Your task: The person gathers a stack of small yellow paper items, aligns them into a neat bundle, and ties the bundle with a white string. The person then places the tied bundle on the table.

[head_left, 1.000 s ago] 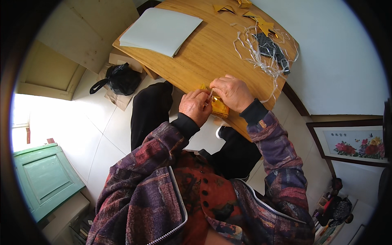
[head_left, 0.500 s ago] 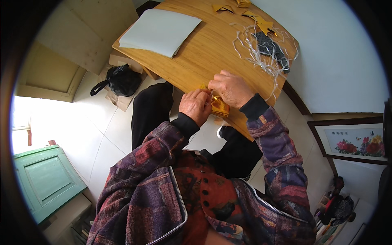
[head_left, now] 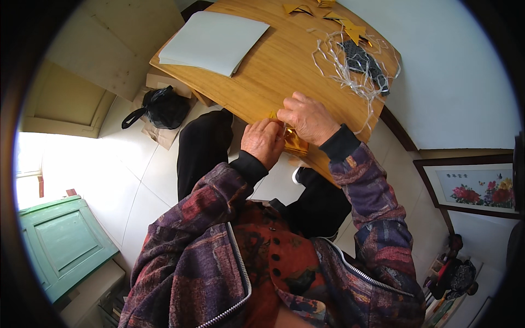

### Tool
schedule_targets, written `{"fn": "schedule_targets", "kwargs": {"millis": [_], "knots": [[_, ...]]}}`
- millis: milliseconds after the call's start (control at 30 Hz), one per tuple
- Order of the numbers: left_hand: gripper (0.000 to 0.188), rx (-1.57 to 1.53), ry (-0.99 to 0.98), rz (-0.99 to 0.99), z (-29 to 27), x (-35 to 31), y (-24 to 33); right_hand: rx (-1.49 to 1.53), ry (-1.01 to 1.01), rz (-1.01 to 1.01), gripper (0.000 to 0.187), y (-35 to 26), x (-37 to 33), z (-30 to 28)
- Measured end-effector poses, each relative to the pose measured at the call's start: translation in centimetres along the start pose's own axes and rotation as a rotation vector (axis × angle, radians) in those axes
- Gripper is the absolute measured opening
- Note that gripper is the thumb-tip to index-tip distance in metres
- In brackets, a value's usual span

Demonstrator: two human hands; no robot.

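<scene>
At the near edge of the wooden table [head_left: 257, 87], my left hand [head_left: 263, 142] is closed on a shiny gold foil bundle [head_left: 296, 144]. Its fingers cover the bundle's left part. My right hand [head_left: 307, 117] is just above and to the right, its fingers pinched together against the bundle's far side. A little pale material shows between the two hands, but its kind is too small to tell. What the right fingertips hold is hidden.
White strands [head_left: 342, 71] lie tangled around a dark grey piece [head_left: 362, 61] at the right. Gold star-shaped pieces [head_left: 354, 31] are beyond. White sheets [head_left: 214, 42] are stacked at the far left. On the floor sits a black plastic bag [head_left: 164, 106]; a framed flower picture [head_left: 476, 187] stands right.
My right hand has shifted very slightly up and to the left. My left hand stays in place on the gold foil bundle.
</scene>
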State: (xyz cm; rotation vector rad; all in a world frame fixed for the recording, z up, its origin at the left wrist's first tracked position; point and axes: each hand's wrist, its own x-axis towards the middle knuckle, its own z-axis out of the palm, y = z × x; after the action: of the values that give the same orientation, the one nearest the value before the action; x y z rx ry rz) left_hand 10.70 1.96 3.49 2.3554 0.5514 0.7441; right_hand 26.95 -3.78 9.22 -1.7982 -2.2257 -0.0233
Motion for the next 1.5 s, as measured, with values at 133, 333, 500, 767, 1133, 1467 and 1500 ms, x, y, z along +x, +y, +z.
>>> {"fn": "schedule_targets", "kwargs": {"millis": [133,333,500,767,1133,1467,1500], "knots": [[0.010,0.000,-0.043,-0.029,-0.1,0.0,0.1,-0.022,0.031,-0.011,0.002,-0.4,0.1,0.2],[0.009,0.013,-0.055,-0.036,-0.3,0.0,0.2,-0.020,0.043,0.024,0.004,-0.9,-0.1,0.6],[0.009,0.000,-0.053,-0.044,-0.3,0.0,0.2,0.083,0.063,0.036,0.005,-0.7,-0.1,1.0],[0.010,-0.037,-0.035,-0.016,0.1,-0.2,-0.3,0.207,0.091,0.027,0.004,-0.2,-0.9,1.4],[0.010,-0.032,-0.016,0.008,0.2,-0.1,-0.4,0.386,0.143,0.227,0.006,-0.7,-1.4,2.2],[0.011,-0.035,-0.020,-0.012,0.2,-0.2,-0.4,0.887,-0.039,0.503,0.011,-0.2,-1.4,1.7],[0.011,-0.033,-0.020,-0.007,0.2,-0.3,-0.4,0.888,-0.059,0.493,0.011,0.0,-1.4,1.6]]}}
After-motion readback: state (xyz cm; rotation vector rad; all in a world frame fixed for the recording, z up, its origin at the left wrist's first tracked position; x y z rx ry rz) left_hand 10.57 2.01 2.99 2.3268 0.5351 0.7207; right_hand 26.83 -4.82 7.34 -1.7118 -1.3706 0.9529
